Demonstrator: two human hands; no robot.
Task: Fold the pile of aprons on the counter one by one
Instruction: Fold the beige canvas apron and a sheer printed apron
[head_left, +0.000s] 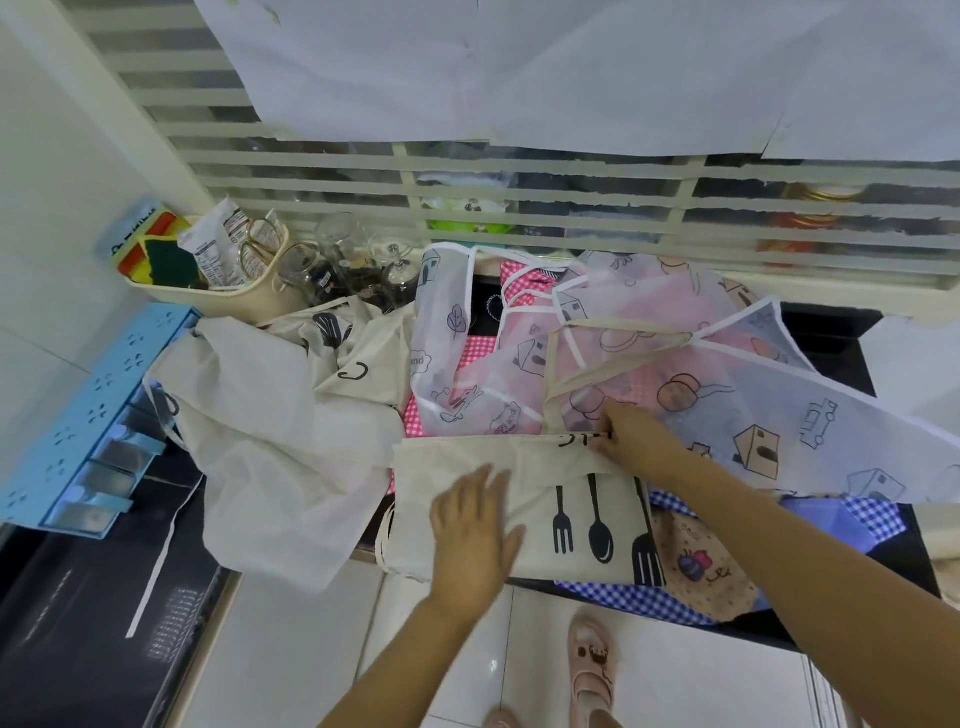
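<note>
Bright, even daylight w/ soft shadows; wide-angle bending at edges, slight softness overall.

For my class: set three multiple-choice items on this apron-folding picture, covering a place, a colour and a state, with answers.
1. The blue rack stands where? A left of the aprons; B right of them; C on them.
2. The cutlery print on the cream apron is: A red; B black; C green.
3. The left hand: A lies flat on the cream apron; B grips a jar; C hangs clear.
Answers: A, it sits at the far left; B, its shapes are black; A, straight fingers on the cloth.
</note>
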